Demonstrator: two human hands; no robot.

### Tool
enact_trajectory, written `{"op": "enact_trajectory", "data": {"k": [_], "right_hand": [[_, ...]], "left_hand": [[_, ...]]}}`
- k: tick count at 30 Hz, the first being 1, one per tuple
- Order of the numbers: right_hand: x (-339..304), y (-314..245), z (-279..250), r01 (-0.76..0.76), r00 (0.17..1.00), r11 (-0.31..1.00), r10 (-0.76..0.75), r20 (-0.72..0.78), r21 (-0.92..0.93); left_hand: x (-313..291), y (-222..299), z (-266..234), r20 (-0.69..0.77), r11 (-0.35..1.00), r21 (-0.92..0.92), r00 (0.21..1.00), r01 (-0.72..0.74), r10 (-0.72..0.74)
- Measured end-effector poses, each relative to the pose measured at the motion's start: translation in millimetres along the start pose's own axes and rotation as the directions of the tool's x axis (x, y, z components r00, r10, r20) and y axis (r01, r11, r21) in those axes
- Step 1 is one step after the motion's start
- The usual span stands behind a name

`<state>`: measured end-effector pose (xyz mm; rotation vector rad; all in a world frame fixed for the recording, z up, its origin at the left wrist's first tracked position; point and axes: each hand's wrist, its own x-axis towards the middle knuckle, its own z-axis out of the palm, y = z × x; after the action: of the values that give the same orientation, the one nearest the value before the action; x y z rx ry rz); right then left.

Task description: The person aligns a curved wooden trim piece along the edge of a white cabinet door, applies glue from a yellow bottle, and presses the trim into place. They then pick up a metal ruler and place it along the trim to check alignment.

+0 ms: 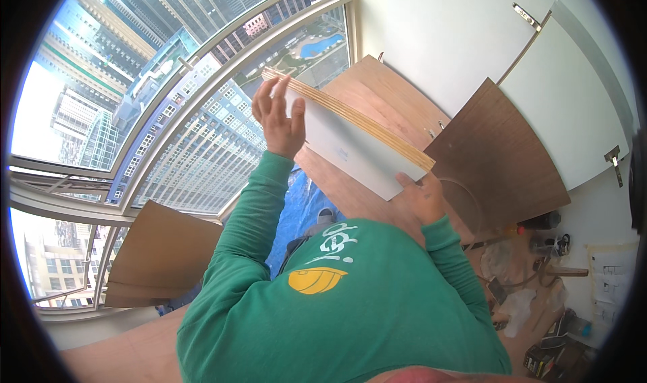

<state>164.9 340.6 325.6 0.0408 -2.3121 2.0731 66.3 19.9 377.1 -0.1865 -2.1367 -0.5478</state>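
A white-faced plywood panel [350, 144] with a layered tan edge is held up tilted in front of me, sloping down from upper left to lower right. My left hand [278, 120] is at its upper left end, fingers at the edge and thumb over the white face. At the lower right corner, my right hand [422, 198] grips the panel, thumb on the white face and the other fingers mostly hidden behind it. Whether it is one thick panel or several stacked cannot be told.
Behind the panel lies a large light-brown wood sheet [384, 97]; a darker brown board [499, 161] stands to its right. White door panels with metal hinges [614, 157] lean at the wall. Blue sheeting [300, 204] covers floor by my foot. Windows fill the left; tools [549, 342] clutter lower right.
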Motion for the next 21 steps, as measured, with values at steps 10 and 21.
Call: {"op": "enact_trajectory", "data": {"k": [10,21], "right_hand": [[-6.1,-3.2,-1.9,0.023,0.999,0.997,-0.021,0.026,-0.073],[-5.7,6.2,-3.1,0.02,1.0,0.996,-0.018,0.024,-0.085]], "left_hand": [[13.9,-66.5,-12.2,0.208,0.935,0.301,0.944,0.186,-0.255],[9.3,-60.2,-23.5,0.235,0.921,0.39,0.965,0.014,-0.114]]}}
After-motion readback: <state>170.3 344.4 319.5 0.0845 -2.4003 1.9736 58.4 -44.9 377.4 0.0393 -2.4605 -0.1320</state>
